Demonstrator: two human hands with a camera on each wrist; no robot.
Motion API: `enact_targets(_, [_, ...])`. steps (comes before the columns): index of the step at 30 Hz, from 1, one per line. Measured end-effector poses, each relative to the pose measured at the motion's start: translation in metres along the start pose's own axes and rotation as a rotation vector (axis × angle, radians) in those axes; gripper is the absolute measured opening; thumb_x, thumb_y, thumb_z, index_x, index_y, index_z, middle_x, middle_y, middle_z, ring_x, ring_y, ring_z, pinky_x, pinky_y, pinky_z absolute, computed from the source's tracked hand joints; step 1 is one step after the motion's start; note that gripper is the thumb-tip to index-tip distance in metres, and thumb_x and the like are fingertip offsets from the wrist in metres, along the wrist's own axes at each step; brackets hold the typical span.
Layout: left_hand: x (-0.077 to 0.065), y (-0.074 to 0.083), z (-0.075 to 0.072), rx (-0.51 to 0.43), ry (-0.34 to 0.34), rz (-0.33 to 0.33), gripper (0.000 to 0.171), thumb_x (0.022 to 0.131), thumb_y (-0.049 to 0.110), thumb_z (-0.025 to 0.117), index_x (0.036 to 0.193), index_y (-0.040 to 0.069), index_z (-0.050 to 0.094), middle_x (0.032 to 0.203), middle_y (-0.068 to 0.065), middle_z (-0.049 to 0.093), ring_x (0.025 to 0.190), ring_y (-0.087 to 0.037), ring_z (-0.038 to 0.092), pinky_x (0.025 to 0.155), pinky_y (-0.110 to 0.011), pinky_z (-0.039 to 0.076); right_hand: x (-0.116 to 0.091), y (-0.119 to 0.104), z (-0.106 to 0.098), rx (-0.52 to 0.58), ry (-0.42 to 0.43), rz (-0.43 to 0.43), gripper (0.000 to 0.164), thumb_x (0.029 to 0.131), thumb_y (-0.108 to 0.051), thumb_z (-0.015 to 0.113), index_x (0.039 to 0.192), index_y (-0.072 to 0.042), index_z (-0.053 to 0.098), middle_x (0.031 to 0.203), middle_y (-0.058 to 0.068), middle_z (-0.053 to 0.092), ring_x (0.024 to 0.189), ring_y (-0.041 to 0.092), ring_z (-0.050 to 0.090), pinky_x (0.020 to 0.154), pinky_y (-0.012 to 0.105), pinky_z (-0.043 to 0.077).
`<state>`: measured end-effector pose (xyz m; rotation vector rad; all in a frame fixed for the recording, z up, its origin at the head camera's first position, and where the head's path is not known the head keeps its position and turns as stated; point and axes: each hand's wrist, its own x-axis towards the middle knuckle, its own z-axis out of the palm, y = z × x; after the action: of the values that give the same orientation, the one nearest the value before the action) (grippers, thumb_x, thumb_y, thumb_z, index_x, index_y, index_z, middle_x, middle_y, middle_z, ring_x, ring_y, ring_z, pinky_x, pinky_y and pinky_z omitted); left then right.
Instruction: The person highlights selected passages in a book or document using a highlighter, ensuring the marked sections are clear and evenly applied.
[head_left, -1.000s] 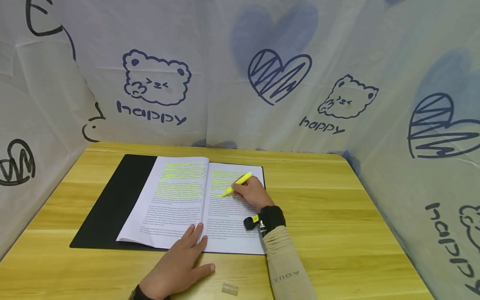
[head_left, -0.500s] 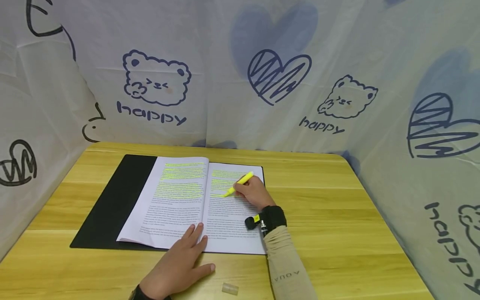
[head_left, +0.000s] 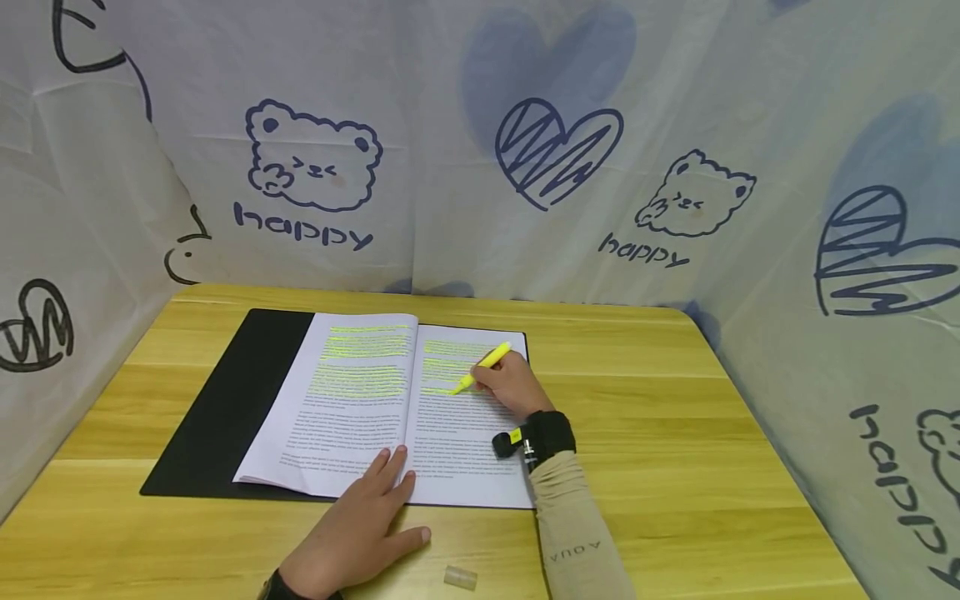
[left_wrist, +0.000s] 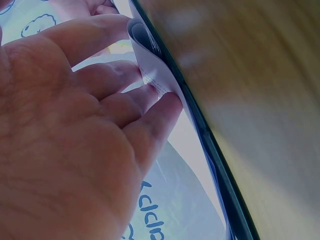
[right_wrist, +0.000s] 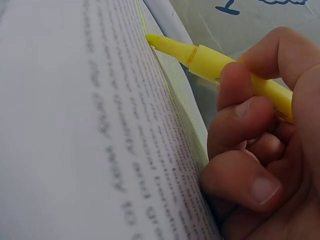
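A yellow highlighter [head_left: 491, 357] is pinched in my right hand [head_left: 516, 385], its tip on a line of the right page. The right wrist view shows the highlighter [right_wrist: 215, 65] uncapped, thumb and fingers curled round its barrel, the tip at a yellow stroke. Printed pages [head_left: 457, 450] lie open in a black folder [head_left: 225, 400]; yellow lines mark the upper text of both pages. My left hand [head_left: 360, 525] rests with fingers spread on the lower edge near the fold. In the left wrist view the fingertips of the left hand [left_wrist: 95, 115] touch the paper beside the folder's edge.
A small translucent cap [head_left: 461, 577] lies on the wooden table [head_left: 660, 467] near the front, between the two forearms. White cloth [head_left: 450, 167] with bear and heart drawings hangs behind and at both sides of the table.
My right hand has slid the highlighter slightly to the right along the line, and the yellow stroke behind the tip is longer. The left hand has stayed in place.
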<state>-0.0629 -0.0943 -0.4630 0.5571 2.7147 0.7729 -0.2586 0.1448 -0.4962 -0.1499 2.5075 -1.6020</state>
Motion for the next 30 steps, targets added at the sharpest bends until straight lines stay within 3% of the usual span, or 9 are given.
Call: enact_targets(30, [-0.0003,0.0004,0.0003,0.004,0.013,0.010,0.079,0.087,0.059,0.058,0.141,0.002,0.045,0.158,-0.012,0.020,0.146,-0.033,0.010,0.112,-0.054,0.019,-0.0005,0.0010,-0.0077,-0.091,0.030,0.021,0.025,0.086,-0.036,0.062,0.092,-0.012,0.065,0.077,0.007,0.061,0.072,0.024,0.055,0.066,0.032,0.041])
